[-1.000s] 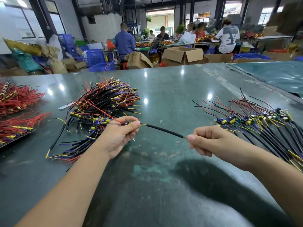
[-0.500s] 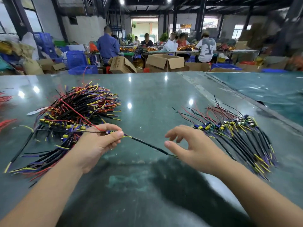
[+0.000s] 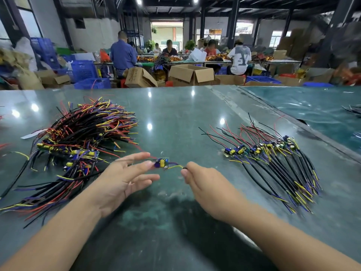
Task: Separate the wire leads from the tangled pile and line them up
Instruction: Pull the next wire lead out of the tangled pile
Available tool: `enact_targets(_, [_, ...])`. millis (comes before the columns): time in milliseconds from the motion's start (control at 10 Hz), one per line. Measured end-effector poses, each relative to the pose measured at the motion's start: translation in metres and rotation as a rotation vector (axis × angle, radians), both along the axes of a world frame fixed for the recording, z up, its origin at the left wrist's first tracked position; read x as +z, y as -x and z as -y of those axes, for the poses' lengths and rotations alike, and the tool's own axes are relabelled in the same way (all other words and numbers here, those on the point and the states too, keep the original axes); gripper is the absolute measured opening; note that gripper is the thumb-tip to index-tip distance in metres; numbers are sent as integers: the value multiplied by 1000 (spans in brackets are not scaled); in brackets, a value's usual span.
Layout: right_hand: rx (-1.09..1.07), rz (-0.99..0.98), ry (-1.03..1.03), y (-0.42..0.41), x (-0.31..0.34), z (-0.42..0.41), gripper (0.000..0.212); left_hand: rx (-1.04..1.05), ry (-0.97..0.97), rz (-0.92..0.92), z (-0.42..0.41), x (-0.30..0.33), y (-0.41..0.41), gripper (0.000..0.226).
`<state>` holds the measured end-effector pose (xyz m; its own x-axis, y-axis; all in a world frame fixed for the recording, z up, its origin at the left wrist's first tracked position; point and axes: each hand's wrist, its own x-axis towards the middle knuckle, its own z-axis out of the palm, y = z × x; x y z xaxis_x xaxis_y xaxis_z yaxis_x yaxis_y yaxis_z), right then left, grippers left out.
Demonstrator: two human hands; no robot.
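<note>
I see the tangled pile [image 3: 78, 145] of black, red, yellow and purple wire leads heaped toward the bench's left edge. The lined-up leads [image 3: 273, 159] lie fanned side by side toward its right edge. Between them one lead [image 3: 163, 163] with a small blue-and-yellow board seems lifted, though blurred.

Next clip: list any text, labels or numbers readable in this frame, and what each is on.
"Y": large grey letter on the back of a seated person's white T-shirt; anything beside it is unclear.
Cardboard box: dark print on its side, too blurred to read.
Small circuit board between the hands: no legible marking.
Nothing else is readable.
</note>
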<state>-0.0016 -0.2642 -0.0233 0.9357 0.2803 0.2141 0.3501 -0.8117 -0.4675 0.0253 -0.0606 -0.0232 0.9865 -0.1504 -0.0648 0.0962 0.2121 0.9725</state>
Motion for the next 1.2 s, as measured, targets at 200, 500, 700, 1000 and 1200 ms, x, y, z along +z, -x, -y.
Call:
enact_targets(200, [-282,70,-50,-25,-1,34,32,182,28,54,-12,-1,-8,15])
enact_targets(500, [-607,93,178,-44,-5,81,34,319,147,148,-20,3,-16,21])
enact_targets(700, [-662,7,431,-42,0,88,17,317,172,149,-24,3,-17,22])
enact_targets(1000, [-582,185,167,-40,0,85,27,297,247,173,-26,7,-15,25])
enact_targets(1200, [-581,17,224,-38,6,83,30,300,253,176,-26,7,-16,24])
